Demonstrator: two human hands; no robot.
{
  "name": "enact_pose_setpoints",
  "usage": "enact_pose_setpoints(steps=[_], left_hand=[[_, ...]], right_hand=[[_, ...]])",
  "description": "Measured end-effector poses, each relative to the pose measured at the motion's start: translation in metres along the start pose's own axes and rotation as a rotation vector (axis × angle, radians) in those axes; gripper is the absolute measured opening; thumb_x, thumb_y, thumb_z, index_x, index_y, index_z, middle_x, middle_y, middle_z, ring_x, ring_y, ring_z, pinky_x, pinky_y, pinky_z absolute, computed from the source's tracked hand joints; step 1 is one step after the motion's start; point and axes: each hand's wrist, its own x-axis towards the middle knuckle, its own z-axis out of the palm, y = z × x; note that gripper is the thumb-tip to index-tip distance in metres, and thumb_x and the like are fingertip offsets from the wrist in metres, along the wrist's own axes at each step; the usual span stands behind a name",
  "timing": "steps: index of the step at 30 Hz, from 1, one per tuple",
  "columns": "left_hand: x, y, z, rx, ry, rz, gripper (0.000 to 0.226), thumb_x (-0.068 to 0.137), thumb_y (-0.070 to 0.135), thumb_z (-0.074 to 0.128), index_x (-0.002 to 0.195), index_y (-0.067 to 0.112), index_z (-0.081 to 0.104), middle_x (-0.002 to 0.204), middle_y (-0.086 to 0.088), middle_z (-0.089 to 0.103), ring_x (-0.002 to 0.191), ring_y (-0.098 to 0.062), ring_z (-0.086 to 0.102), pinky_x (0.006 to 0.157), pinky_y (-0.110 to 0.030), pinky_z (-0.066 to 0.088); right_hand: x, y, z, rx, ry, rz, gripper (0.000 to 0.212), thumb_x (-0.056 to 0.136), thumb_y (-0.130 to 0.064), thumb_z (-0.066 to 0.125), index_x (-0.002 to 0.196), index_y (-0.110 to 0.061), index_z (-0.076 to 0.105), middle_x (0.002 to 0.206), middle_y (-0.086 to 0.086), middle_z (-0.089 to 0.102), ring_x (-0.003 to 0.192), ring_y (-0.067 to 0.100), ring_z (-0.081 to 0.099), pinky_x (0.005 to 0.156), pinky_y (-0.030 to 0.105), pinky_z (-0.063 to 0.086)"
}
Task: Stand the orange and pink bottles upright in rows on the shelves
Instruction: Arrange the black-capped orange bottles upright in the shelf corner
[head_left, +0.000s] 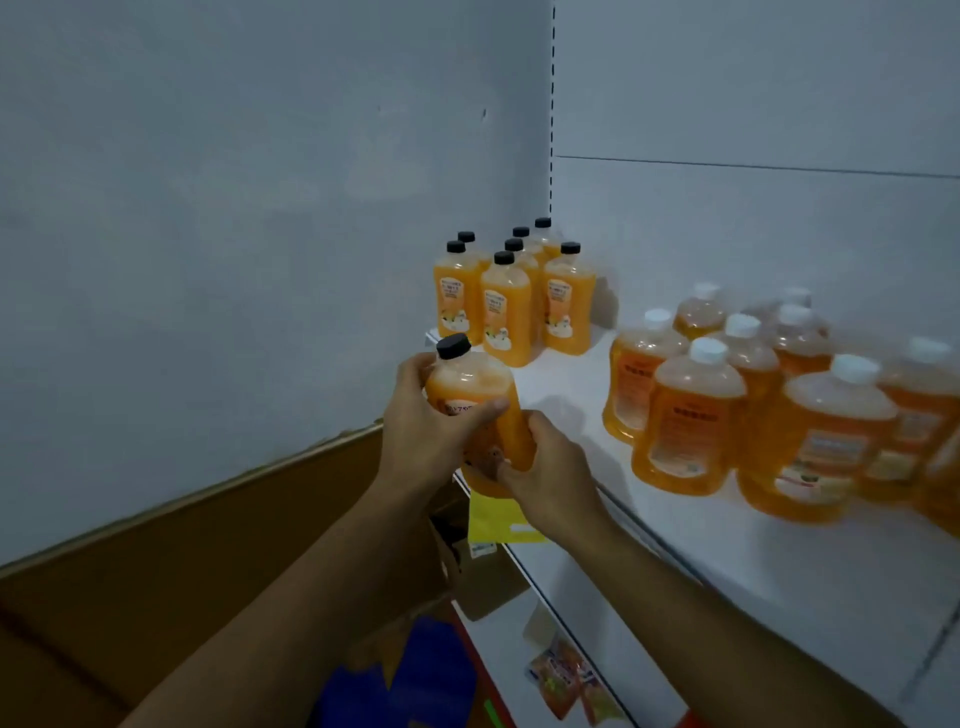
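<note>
Both hands on one bottle: the left hand (423, 415) wraps its fingers round the upper body of the orange bottle (475, 410), thumb laid across the label, while the right hand (545, 467) clutches the lower end from beneath. That bottle, black cap (453, 346) up and leaning slightly left, sits in the air at the front left corner of the white shelf (727, 566), not yet on it. Below the hands, a yellow tag (496, 519) hangs at the shelf edge, with brown cardboard (182, 561) off to the left. Further right on the shelf, a cluster of white-capped orange bottles (685, 415) stands upright, blurred. Deep in the back corner, seven black-capped bottles (506, 306) stand upright in tidy rows against the grey wall (234, 208).
</note>
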Motion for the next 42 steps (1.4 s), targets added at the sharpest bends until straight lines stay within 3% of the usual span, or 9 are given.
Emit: enact_pose_setpoints(steps=[9, 13, 19, 24, 27, 32, 35, 38, 42], left_hand=[[0.151, -0.05, 0.016, 0.06, -0.005, 0.077, 0.088, 0.06, 0.048, 0.085, 0.132, 0.026, 0.04, 0.119, 0.014, 0.049, 0.104, -0.008, 0.054, 0.08, -0.02, 0.05], [0.207, -0.078, 0.024, 0.047, -0.069, 0.132, 0.09, 0.057, 0.051, 0.084, 0.132, 0.025, 0.041, 0.12, 0.015, 0.049, 0.105, -0.004, 0.053, 0.078, -0.015, 0.048], [0.264, -0.107, 0.038, 0.019, -0.186, 0.219, 0.081, 0.061, 0.044, 0.087, 0.128, 0.025, 0.046, 0.119, 0.014, 0.047, 0.108, 0.002, 0.05, 0.091, -0.033, 0.054], [0.28, -0.12, 0.05, 0.005, -0.229, 0.303, 0.085, 0.058, 0.051, 0.084, 0.129, 0.02, 0.048, 0.123, 0.003, 0.045, 0.112, -0.003, 0.047, 0.09, -0.02, 0.048], [0.282, -0.121, 0.056, -0.023, -0.251, 0.337, 0.086, 0.06, 0.044, 0.088, 0.131, 0.017, 0.048, 0.124, 0.0, 0.044, 0.113, -0.005, 0.045, 0.091, -0.014, 0.044], [0.284, -0.12, 0.066, 0.046, -0.262, 0.395, 0.097, 0.057, 0.066, 0.077, 0.135, 0.017, 0.048, 0.123, -0.001, 0.04, 0.119, -0.014, 0.043, 0.091, -0.027, 0.044], [0.285, -0.12, 0.067, 0.104, -0.273, 0.412, 0.1, 0.059, 0.074, 0.066, 0.14, 0.02, 0.043, 0.122, 0.0, 0.04, 0.116, -0.012, 0.042, 0.085, -0.025, 0.042], [0.282, -0.123, 0.066, 0.139, -0.302, 0.422, 0.1, 0.065, 0.064, 0.075, 0.145, 0.019, 0.037, 0.124, -0.003, 0.039, 0.118, -0.016, 0.044, 0.083, -0.025, 0.042], [0.275, -0.126, 0.064, 0.202, -0.326, 0.421, 0.104, 0.074, 0.05, 0.077, 0.153, 0.016, 0.019, 0.133, -0.01, 0.036, 0.126, -0.025, 0.04, 0.09, -0.033, 0.045]], right_hand=[[0.156, 0.017, 0.049, -0.161, 0.124, 0.018, 0.04, 0.082, -0.039, 0.069, 0.114, -0.021, 0.054, 0.109, -0.002, 0.054, 0.102, 0.022, 0.055, 0.078, 0.04, 0.053], [0.204, 0.027, 0.073, -0.105, 0.233, 0.034, 0.058, 0.081, -0.038, 0.073, 0.128, -0.021, 0.046, 0.122, -0.001, 0.054, 0.112, 0.021, 0.053, 0.085, 0.041, 0.053], [0.232, 0.038, 0.097, -0.151, 0.434, 0.118, 0.052, 0.079, -0.041, 0.075, 0.117, -0.02, 0.047, 0.116, -0.003, 0.051, 0.109, 0.015, 0.051, 0.076, 0.025, 0.045], [0.237, 0.046, 0.105, -0.231, 0.531, 0.175, 0.066, 0.077, -0.045, 0.074, 0.131, -0.024, 0.043, 0.124, -0.004, 0.049, 0.111, 0.015, 0.052, 0.078, 0.035, 0.054], [0.235, 0.049, 0.109, -0.202, 0.564, 0.266, 0.062, 0.078, -0.044, 0.073, 0.128, -0.025, 0.043, 0.118, -0.004, 0.05, 0.102, 0.016, 0.057, 0.078, 0.039, 0.055], [0.232, 0.046, 0.11, -0.149, 0.652, 0.274, 0.07, 0.082, -0.064, 0.05, 0.13, -0.014, 0.046, 0.114, 0.002, 0.05, 0.095, 0.018, 0.056, 0.072, 0.029, 0.047], [0.234, 0.05, 0.11, -0.172, 0.663, 0.279, 0.064, 0.086, -0.055, 0.058, 0.132, -0.011, 0.046, 0.117, 0.006, 0.05, 0.098, 0.022, 0.056, 0.074, 0.034, 0.05], [0.235, 0.054, 0.109, -0.192, 0.67, 0.28, 0.06, 0.087, -0.048, 0.062, 0.132, -0.011, 0.047, 0.115, 0.008, 0.051, 0.097, 0.025, 0.056, 0.074, 0.039, 0.051], [0.235, 0.055, 0.105, -0.197, 0.646, 0.266, 0.057, 0.088, -0.045, 0.064, 0.129, -0.008, 0.048, 0.115, 0.011, 0.053, 0.096, 0.026, 0.056, 0.072, 0.035, 0.048]])
